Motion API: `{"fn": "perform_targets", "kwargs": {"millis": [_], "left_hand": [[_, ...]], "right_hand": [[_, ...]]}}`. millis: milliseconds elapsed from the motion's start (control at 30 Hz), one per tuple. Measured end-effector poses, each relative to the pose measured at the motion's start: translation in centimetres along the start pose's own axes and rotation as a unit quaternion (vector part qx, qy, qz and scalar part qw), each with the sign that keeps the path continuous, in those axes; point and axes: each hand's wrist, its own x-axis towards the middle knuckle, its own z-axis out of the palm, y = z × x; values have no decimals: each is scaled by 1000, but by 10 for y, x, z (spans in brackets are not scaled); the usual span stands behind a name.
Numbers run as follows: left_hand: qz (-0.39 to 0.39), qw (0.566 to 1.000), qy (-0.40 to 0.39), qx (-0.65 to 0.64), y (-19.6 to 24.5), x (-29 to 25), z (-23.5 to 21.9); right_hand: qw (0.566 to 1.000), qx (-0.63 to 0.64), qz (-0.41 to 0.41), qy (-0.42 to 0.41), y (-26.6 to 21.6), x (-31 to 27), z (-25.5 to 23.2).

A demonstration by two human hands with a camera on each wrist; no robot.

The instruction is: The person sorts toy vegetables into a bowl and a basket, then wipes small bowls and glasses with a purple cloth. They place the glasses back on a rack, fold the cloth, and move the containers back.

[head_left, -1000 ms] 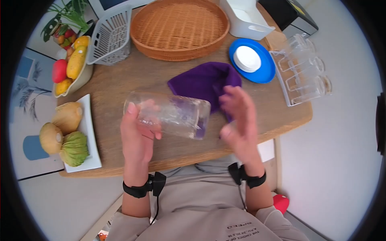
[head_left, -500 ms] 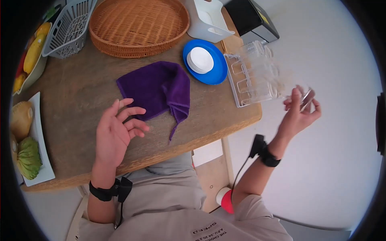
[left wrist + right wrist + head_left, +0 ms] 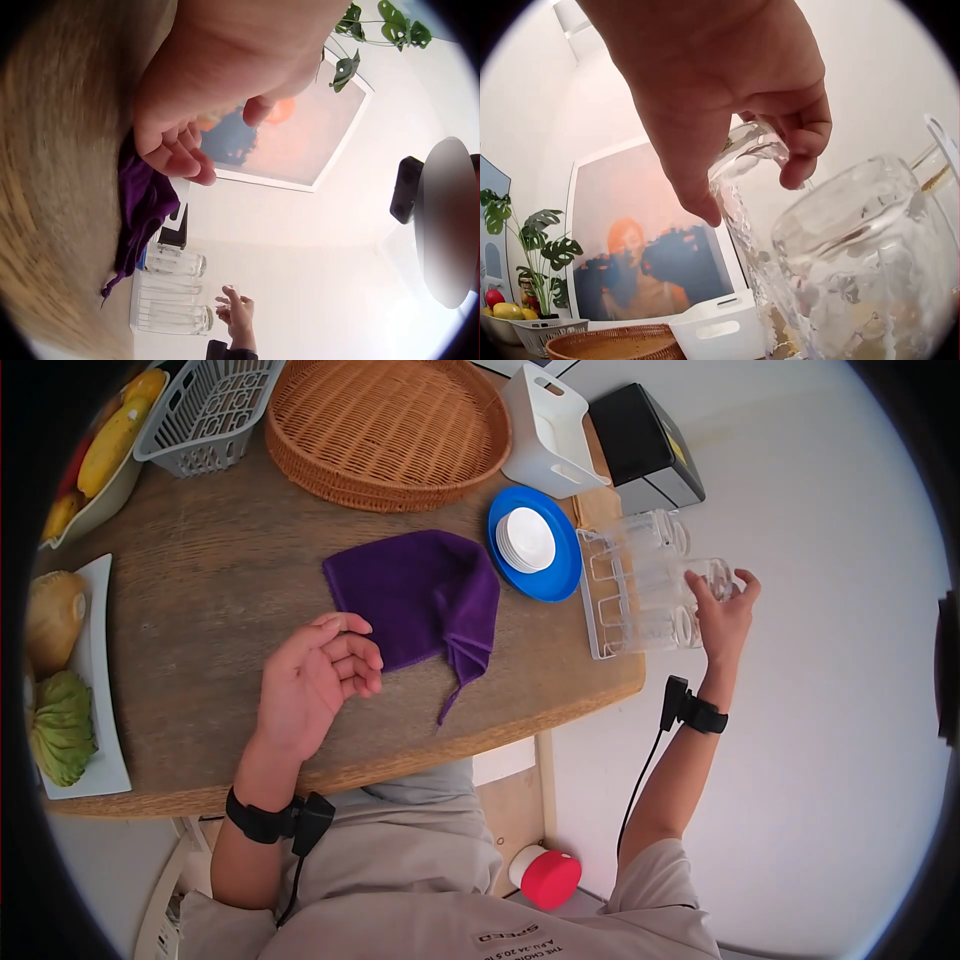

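My right hand (image 3: 725, 622) is at the drying rack (image 3: 592, 600) at the table's right end. Its thumb and fingers grip the base end of a clear drinking glass (image 3: 742, 169), which sits among other upturned glasses. Closest to that hand stands another textured glass (image 3: 855, 255), large in the right wrist view. My left hand (image 3: 312, 685) is lifted over the table with loosely bent fingers and nothing in it. Beside its fingertips lies a crumpled purple cloth (image 3: 410, 595), one corner trailing towards the table's front edge.
A blue plate (image 3: 565, 575) with a stack of small white dishes (image 3: 528, 540) lies left of the rack. Behind are a round wicker tray (image 3: 390, 420), a white bin (image 3: 545, 445), a grey basket (image 3: 215, 420) and a black box (image 3: 650, 435). A white fruit platter (image 3: 105, 710) is at left.
The glass has gone from my left hand to my right, which has carried it rightwards to the rack. My left hand is now without it. The head view has swung right.
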Motion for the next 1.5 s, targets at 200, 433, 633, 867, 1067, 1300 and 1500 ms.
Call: {"fn": "perform_targets", "kwargs": {"millis": [200,433,633,867,1067,1300,1500], "left_hand": [[2,1000,12,-16,1,0,1],[6,1000,11,-11,2,-2,1],[2,1000,11,-10,2,-2,0],[17,1000,21,3,-1,-1,1],[18,999,31,6,0,0,-2],[15,1000,26,5,-1,3,-5],[15,999,-22,48,0,3,-6]], "right_hand": [[989,-71,-72,-109,-2,10,14],[971,-107,-56,-204,-6,18,20],[965,-150,-73,-202,-2,28,22],[954,-114,-180,-210,-20,70,25],[932,-93,-196,-290,1,104,57],[944,-18,-213,-252,8,111,39],[955,-46,-293,-10,-79,29,-61]]}}
